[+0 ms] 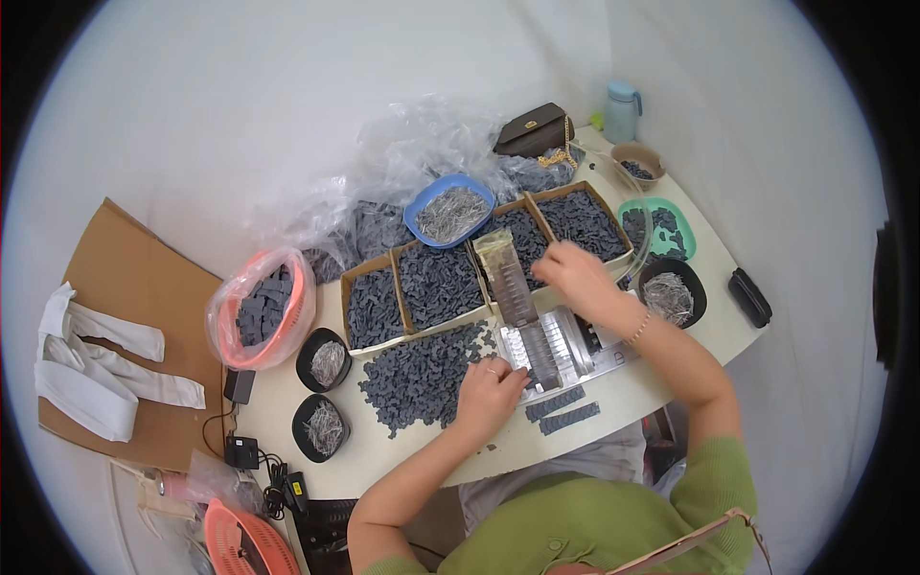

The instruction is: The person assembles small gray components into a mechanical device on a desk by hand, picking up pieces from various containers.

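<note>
My left hand (490,391) is closed at the near left corner of a shiny metal fixture (577,347), fingertips pinched at its edge. Whatever they hold is too small to make out. Beside that hand spreads a loose pile of small dark grey pieces (412,383). My right hand (579,278) hovers beyond the fixture by the cardboard box compartments, fingers bent together; what is between them is hidden. A clear strip-like holder (508,278) slants up from the fixture, with dark pieces lined up along it. Two dark strips (565,412) lie at the fixture's near side.
A divided cardboard box (412,333) of grey pieces spans the table's back, with a blue basin (448,240) of metal pins on it. Black bowls (322,426) of pins stand left; another black bowl (695,307) and a green tray (685,230) stand right. A lined pink basket (228,326) sits at left.
</note>
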The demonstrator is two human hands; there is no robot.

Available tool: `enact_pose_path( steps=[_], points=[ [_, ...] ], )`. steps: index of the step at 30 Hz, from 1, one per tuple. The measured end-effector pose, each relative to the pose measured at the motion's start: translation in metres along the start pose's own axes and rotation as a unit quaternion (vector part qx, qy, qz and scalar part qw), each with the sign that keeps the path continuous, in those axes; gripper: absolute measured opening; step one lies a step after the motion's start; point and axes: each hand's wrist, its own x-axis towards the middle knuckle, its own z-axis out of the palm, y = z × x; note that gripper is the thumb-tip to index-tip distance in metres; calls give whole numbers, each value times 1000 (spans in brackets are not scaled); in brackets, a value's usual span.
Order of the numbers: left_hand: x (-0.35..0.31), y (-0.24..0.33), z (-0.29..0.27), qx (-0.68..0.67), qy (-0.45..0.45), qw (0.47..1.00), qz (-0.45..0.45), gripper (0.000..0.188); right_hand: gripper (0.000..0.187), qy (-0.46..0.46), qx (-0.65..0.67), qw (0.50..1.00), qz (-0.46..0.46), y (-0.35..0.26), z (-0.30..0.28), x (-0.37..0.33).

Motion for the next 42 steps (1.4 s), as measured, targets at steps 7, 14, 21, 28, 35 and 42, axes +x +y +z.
enact_pose_path(
  steps=[7, 14, 21, 28, 35, 42],
  points=[
    [-12, 35, -6, 197, -96, 975, 44, 31, 21, -167, 53, 976, -131, -55, 11, -51],
    [-16, -3, -39, 112, -85, 989, -55, 16, 29, -112, -25, 975, -192, -66, 3, -75],
    [0, -34, -40, 85, -24, 991, -105, 8, 18, -150, 60, 974, -157, -75, 10, -34],
    [3, -53, -31, 100, -45, 989, -99, 10, 15, -134, 18, 977, -164, -88, 69, -16],
    [-5, -57, -49, -336, -87, 878, -330, 6, 14, -212, 234, 949, 10, -57, 12, -14],
    [11, -36, -39, -502, -59, 802, -318, 11, 16, -118, 135, 980, -89, -41, 20, -45]
  ],
)
